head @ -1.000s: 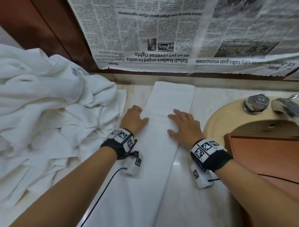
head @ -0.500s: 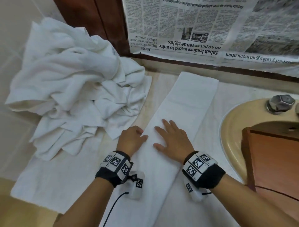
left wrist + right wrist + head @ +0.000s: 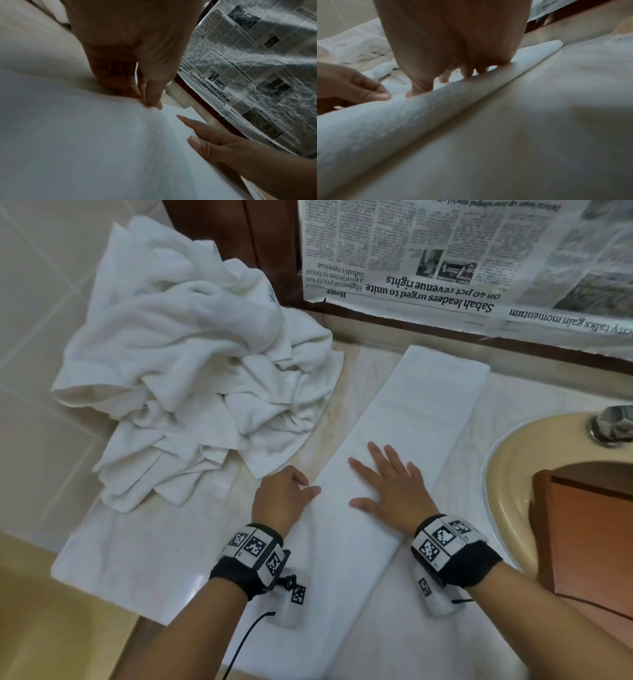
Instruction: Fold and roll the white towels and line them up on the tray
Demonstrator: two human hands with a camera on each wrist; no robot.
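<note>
A white towel (image 3: 421, 412) folded into a long narrow strip lies diagonally on the counter, running from the wall towards me. My right hand (image 3: 387, 491) lies flat on its middle with fingers spread, pressing down. My left hand (image 3: 284, 494) is at the strip's left edge, fingers curled, thumb and fingertips pinching that edge (image 3: 150, 104). In the right wrist view the towel's thick right edge (image 3: 436, 108) runs below my palm (image 3: 453, 40). A brown wooden tray (image 3: 589, 542) sits over the sink at the right; nothing shows in its visible part.
A heap of crumpled white towels (image 3: 191, 364) fills the back left of the counter, on a flat white cloth (image 3: 137, 559). A beige sink (image 3: 507, 460) with a metal tap knob (image 3: 611, 426) is at the right. Newspaper (image 3: 445, 261) covers the wall behind.
Both hands have slid along the folded towel towards me. The head view has swung left, showing more of the towel heap and less of the sink.
</note>
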